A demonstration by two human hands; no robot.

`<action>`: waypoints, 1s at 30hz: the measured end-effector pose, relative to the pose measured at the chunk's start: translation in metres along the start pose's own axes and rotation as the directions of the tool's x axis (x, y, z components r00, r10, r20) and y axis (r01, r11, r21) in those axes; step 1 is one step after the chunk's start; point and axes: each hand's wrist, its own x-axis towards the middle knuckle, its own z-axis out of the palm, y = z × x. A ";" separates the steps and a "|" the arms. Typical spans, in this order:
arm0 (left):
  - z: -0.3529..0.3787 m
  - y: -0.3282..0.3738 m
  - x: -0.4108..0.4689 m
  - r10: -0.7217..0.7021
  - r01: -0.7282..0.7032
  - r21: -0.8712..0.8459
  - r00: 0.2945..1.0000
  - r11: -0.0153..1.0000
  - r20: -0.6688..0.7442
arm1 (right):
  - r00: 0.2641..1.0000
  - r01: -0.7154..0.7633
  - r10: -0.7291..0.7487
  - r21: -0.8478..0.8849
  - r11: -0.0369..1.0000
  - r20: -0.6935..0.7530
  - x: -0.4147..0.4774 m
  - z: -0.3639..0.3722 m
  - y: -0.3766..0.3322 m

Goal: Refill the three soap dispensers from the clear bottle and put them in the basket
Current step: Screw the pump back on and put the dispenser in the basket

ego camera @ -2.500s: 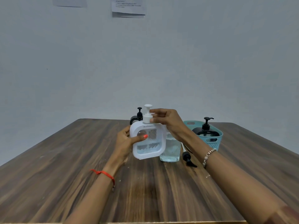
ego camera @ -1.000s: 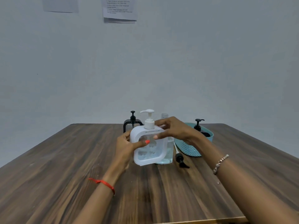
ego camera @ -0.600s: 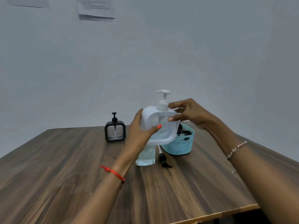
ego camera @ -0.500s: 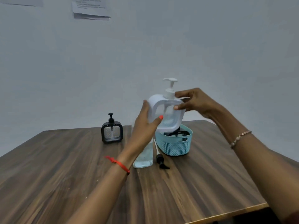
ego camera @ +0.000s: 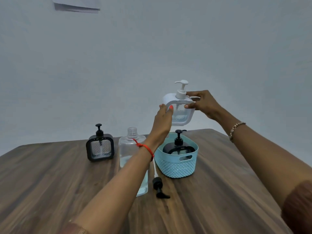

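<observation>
Head view, left hand (ego camera: 162,121) and right hand (ego camera: 205,104) gripping white dispenser (ego camera: 181,114), raised since earlier, now above basket (ego camera: 177,168)

A forearm (ego camera: 133,168) hides the clear bottle's (ego camera: 127,149) right side; the paper (ego camera: 76,5) is cropped

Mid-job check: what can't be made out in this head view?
Head view:
Clear bottle: left forearm hides much of it.
Black dispenser in basket: basket wall hides its lower body.
Paper: cut by top edge, print too small.
White dispenser: left hand covers one side.
</observation>
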 end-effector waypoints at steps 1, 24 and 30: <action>0.002 -0.006 0.004 -0.016 0.016 -0.037 1.000 0.999 -0.012 | 1.000 0.001 -0.001 0.003 1.000 0.001 0.004 0.001 0.008; 0.016 -0.079 -0.012 -0.138 0.190 0.378 0.977 0.906 -0.161 | 0.929 -0.282 0.334 -0.276 0.919 0.162 -0.011 0.040 0.123; 0.017 -0.086 -0.011 -0.076 0.127 0.570 0.991 0.812 -0.113 | 0.910 -0.349 0.389 -0.238 0.906 0.146 -0.013 0.044 0.117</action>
